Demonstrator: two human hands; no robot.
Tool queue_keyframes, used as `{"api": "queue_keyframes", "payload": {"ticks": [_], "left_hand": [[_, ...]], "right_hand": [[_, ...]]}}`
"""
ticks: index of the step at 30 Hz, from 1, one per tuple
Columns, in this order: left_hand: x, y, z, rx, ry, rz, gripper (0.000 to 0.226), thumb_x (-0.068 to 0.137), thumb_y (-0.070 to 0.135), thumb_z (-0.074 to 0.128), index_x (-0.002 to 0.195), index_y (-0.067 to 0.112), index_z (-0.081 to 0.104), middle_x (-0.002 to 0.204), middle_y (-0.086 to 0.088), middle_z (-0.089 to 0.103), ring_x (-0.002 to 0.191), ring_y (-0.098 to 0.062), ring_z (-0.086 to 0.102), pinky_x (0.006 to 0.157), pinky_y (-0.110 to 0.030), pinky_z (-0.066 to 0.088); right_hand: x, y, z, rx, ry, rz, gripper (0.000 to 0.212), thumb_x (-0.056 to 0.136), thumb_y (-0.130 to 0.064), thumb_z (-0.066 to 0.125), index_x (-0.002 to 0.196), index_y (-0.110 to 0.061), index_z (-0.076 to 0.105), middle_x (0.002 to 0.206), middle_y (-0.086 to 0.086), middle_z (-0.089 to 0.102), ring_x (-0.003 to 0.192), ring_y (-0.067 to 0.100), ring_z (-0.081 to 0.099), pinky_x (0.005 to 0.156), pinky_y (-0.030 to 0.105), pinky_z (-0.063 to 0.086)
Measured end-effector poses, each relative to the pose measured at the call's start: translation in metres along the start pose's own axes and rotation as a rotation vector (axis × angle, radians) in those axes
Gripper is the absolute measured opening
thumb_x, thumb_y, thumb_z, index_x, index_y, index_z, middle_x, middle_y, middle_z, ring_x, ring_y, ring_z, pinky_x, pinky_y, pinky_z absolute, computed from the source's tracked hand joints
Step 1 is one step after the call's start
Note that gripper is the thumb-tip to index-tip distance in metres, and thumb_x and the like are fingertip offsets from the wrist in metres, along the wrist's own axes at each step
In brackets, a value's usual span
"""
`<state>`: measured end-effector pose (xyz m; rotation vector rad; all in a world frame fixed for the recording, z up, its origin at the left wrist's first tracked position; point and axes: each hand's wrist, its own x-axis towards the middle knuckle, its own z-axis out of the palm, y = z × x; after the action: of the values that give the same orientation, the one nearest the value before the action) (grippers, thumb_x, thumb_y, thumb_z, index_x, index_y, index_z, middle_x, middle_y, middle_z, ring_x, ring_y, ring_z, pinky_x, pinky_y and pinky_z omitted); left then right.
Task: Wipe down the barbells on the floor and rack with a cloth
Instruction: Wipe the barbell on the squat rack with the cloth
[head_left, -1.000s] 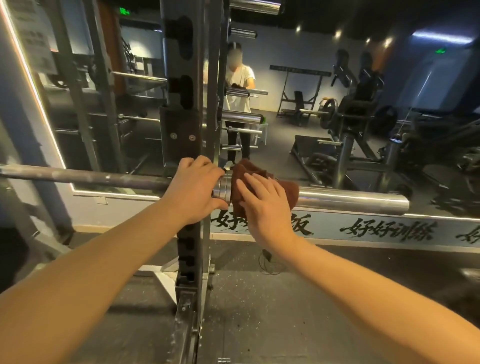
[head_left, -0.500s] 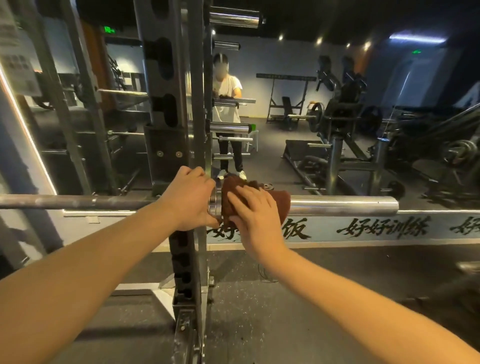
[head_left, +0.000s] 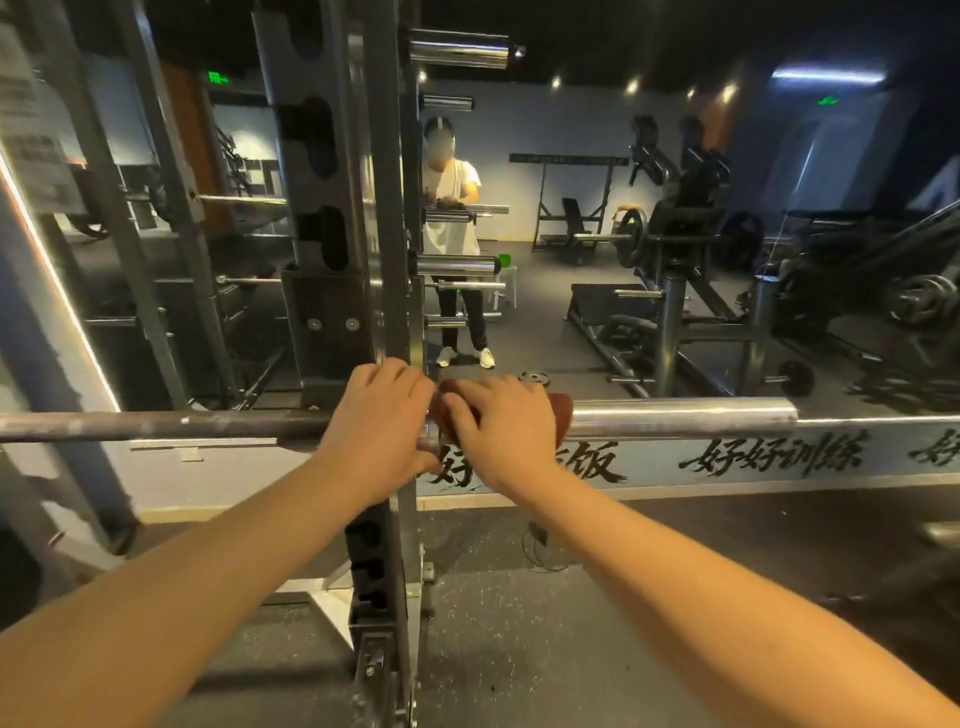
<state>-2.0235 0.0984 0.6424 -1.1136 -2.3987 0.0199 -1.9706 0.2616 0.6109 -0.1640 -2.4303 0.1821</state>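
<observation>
The rack (head_left: 384, 260) stood straight ahead of you, and the barbell (head_left: 156, 425) lay level across it, dark shaft to the left and bright sleeve (head_left: 675, 418) to the right, in front of the mirror (head_left: 571, 208). That bar was probably heavy, rigid steel and the polished sleeve slippery, likely to spin under a rub, so bracing the shaft close to the upright was the sensible hold. Your left hand (head_left: 382, 421) did that, fingers curled over the bar right at the upright. Your right hand (head_left: 501, 426) lay just beside it, almost touching, fingers folded over the cloth (head_left: 563, 415) and holding it down on the inner end of the sleeve. The cloth, soft and limp, would shape itself round the steel wherever you wrapped it. Compared with a second earlier, your right hand had drawn in toward the left and flattened lower over the cloth, so only a brown corner showed past your knuckles, where a bunched fold had stood above them.
</observation>
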Motion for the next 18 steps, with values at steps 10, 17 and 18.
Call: {"api": "queue_keyframes", "payload": {"ticks": [10,17,18], "left_hand": [[0.009,-0.013,-0.004,-0.106,-0.061,0.011,0.079,0.074,0.077,0.069,0.136,0.029,0.057,0.127,0.009,0.061,0.124,-0.014,0.048,0.111,-0.039,0.03],[0.018,-0.019,-0.014,-0.219,-0.212,0.004,0.059,0.083,0.072,0.064,0.129,0.035,0.059,0.119,0.011,0.061,0.117,-0.013,0.045,0.104,-0.04,0.028],[0.014,-0.016,-0.013,-0.216,-0.194,-0.015,0.065,0.085,0.07,0.064,0.136,0.033,0.054,0.129,0.008,0.059,0.124,-0.015,0.044,0.108,-0.041,0.028]], "right_hand": [[-0.058,0.122,-0.032,0.069,0.237,0.09,0.036,0.104,-0.031,0.047,0.133,-0.02,0.065,0.138,-0.001,0.064,0.139,0.022,0.048,0.118,0.055,0.03],[-0.05,0.029,-0.003,0.049,0.245,0.451,0.041,0.103,-0.044,0.037,0.132,-0.03,0.063,0.153,-0.005,0.048,0.155,0.025,0.018,0.123,0.063,0.0],[-0.049,0.006,0.006,0.031,0.199,0.374,0.046,0.101,-0.047,0.034,0.136,-0.031,0.061,0.153,-0.005,0.047,0.155,0.025,0.019,0.123,0.062,0.0]]}}
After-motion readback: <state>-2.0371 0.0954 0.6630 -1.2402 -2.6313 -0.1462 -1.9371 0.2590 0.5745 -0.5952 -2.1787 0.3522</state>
